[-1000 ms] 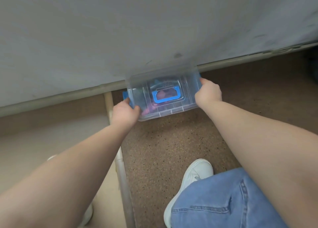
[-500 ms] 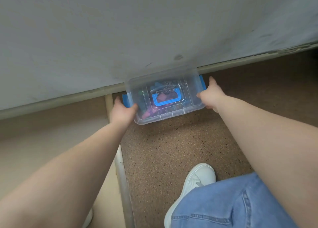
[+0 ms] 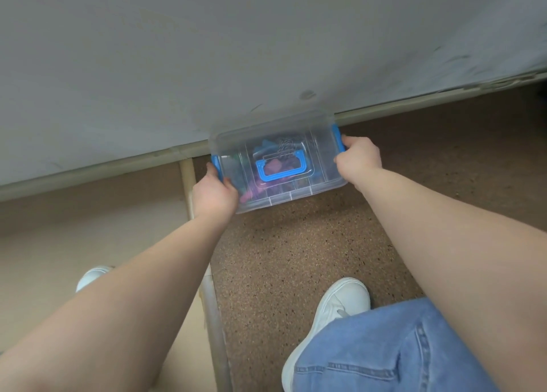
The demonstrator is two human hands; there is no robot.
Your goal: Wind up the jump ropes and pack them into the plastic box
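A clear plastic box (image 3: 321, 166) with a lid, a blue handle (image 3: 280, 169) and blue side clips sits at the edge of the grey table, partly over the brown floor. Pink and blue jump ropes (image 3: 273, 166) show through the lid. My left hand (image 3: 214, 194) grips the box's left end by the blue clip. At the right end, my right hand (image 3: 359, 159) holds the box, fingers curled at the other clip.
The grey table top (image 3: 177, 51) fills the upper view, its pale edge running across. Below are speckled brown floor (image 3: 296, 258), a beige strip on the left, a pale table leg (image 3: 211, 303), my white shoes and my jeans-clad knee (image 3: 384, 353).
The box has come a little further out from the table edge towards me. Both hands kept hold of its ends and moved with it.
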